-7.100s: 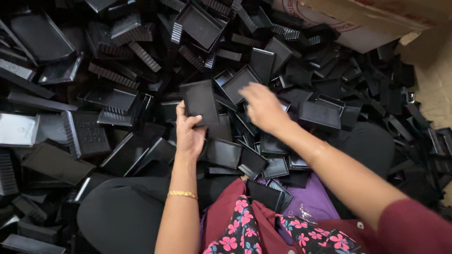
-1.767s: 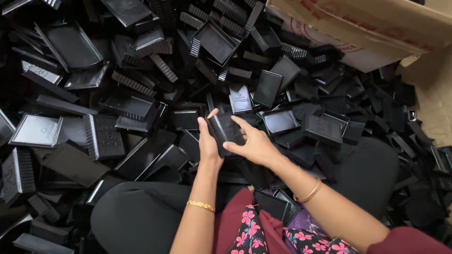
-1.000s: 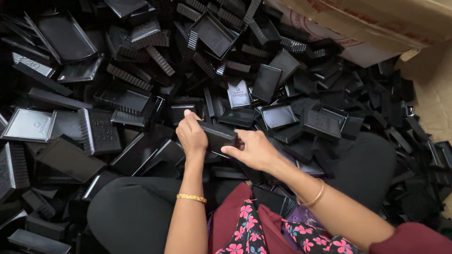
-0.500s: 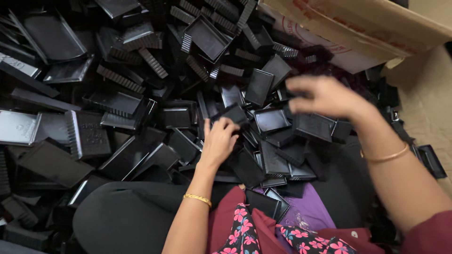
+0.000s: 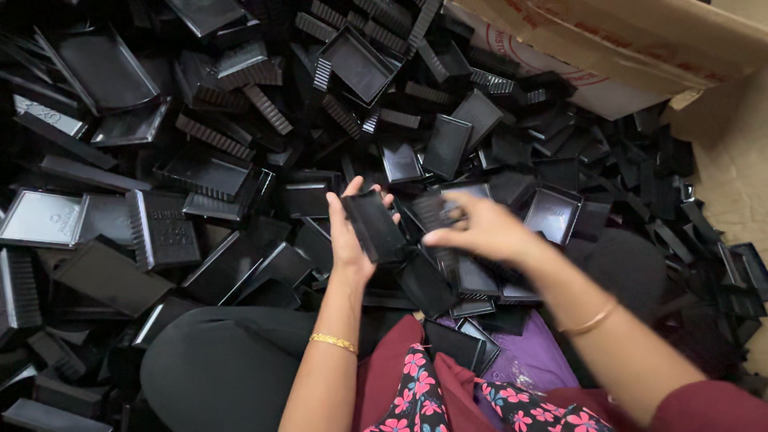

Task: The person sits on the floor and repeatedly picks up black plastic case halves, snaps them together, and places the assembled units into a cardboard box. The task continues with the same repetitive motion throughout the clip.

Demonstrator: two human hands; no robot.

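My left hand (image 5: 349, 240) holds a small stack of black plastic trays (image 5: 374, 226) upright above my lap, fingers curled around its edges. My right hand (image 5: 478, 228) is just to the right of it and grips another small black tray (image 5: 436, 213), held close to the stack but apart from it. A gold bangle sits on each wrist. Both hands hover over a large heap of black plastic trays (image 5: 240, 160) of different sizes.
The heap of black trays covers the floor on the left, ahead and to the right. A cardboard box (image 5: 624, 48) lies at the top right. My knee in dark cloth (image 5: 216, 360) and flowered fabric (image 5: 416, 392) fill the bottom middle.
My right hand, which had reached out to the far right, has come back toward the left hand with a black tray in it. The left hand has raised its stack slightly.
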